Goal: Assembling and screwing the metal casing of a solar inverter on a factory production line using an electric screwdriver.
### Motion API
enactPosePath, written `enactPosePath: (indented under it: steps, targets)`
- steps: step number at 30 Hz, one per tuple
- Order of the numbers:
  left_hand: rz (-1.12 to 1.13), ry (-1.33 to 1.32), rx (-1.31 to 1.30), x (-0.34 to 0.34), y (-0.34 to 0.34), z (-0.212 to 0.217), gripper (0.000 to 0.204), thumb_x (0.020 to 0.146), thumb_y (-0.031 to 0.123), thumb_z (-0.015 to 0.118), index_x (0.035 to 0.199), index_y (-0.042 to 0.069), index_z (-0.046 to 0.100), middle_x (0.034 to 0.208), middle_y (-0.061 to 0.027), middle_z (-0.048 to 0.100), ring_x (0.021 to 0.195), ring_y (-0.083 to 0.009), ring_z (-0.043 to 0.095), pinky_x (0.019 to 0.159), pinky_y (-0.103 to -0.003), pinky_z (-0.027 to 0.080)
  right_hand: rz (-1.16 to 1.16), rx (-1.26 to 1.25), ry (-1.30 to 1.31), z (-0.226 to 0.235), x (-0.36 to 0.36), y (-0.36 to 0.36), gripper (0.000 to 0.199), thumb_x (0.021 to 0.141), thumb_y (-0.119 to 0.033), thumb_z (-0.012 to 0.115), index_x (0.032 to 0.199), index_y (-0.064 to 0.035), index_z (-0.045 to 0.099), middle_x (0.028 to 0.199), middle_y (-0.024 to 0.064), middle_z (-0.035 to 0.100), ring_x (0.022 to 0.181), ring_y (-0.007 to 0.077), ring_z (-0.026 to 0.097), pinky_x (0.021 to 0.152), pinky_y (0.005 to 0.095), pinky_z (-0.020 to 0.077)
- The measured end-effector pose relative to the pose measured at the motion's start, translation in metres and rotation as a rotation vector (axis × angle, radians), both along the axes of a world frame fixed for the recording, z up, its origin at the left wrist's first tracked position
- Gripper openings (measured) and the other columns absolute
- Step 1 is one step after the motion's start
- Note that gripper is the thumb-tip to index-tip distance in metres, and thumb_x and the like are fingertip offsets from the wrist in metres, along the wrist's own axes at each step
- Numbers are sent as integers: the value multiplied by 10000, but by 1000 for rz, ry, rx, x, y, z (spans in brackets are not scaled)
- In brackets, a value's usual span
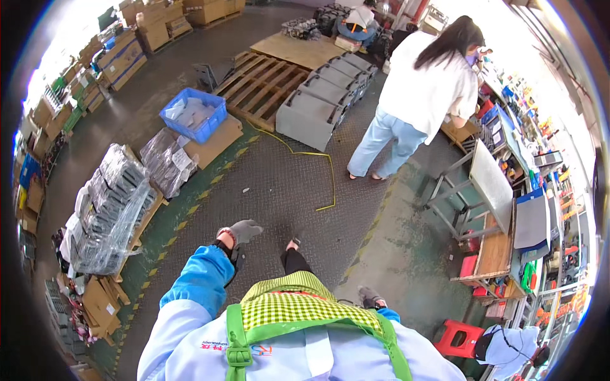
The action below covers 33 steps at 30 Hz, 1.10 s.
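The person's gloved left hand hangs over the floor, fingers loosely extended, holding nothing visible. The right hand shows only partly beyond the apron; whether it grips anything cannot be told. Out to the left hand's left sits the stack, already wrapped in film. Ahead and rightward of that hand, the yellow strap lies loose. Farther ahead, the grey cases show no film. Handling seems not underway; what remains is unclear.
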<state>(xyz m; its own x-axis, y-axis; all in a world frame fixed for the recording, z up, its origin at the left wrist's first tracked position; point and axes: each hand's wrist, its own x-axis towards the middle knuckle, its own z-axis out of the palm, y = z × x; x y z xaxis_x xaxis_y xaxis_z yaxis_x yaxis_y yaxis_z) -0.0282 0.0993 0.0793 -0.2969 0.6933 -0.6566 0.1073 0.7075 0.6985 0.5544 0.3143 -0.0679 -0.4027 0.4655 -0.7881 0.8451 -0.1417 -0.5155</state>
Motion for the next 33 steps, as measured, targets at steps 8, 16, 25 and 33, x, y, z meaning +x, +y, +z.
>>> enactPosePath:
  steps: [8,16,25,33]
  targets:
    - [-308,502,-7,-180,166,19,447,899,407,569,1160,51,643,1174,-160,643,1135,-345,579,985,-397,440,248,308,-238,-11,-197,170,482,953,-412,430,1224,-50,594,1206,238,609,1130,388,574,931,481,433]
    - [284,493,-162,-407,139,-59,357,854,323,591,1053,45,695,1044,-177,697,955,-338,660,811,-406,511,-15,-53,225,116,-503,366,542,919,-447,531,1282,-47,570,1252,222,601,1213,338,551,994,378,443]
    - [-924,796,-23,-540,396,-124,173,865,158,563,972,92,681,958,-109,695,881,-309,670,718,-422,531,654,599,335,69,-533,505,534,913,-408,598,1272,-17,542,1307,200,564,1275,323,494,1042,369,412]
    - [-261,456,-99,-656,679,-152,400,865,382,608,1041,30,680,1075,-224,669,1024,-381,636,852,-422,498,-332,88,-365,64,-624,573,743,867,-503,599,1374,23,458,1312,228,559,1253,330,507,1040,373,397]
